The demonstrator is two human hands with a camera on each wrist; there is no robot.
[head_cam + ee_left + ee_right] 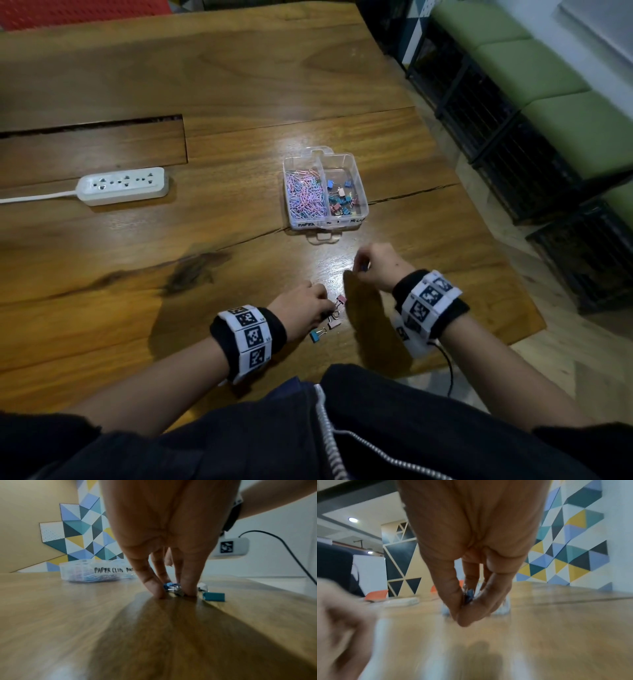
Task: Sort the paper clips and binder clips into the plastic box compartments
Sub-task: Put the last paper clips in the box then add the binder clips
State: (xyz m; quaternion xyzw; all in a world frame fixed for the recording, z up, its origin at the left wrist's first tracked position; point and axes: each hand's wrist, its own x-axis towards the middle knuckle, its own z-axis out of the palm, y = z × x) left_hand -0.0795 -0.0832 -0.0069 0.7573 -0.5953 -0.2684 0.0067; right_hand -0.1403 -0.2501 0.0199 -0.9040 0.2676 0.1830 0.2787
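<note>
Binder clip [469, 595] pinched in right hand [376, 267] grip, above table [239, 85].

Left hand [298, 306] low, fingertips [155, 588] down, pinching a small clip. Right hand [376, 265] raised a little further forward, thumb and fingers [476, 605] closed together round a blue clip.

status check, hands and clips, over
Right hand pinching a blue binder clip, raised. Left hand fingering loose binder clips on table. Plastic box open ahead, path clear.
</note>
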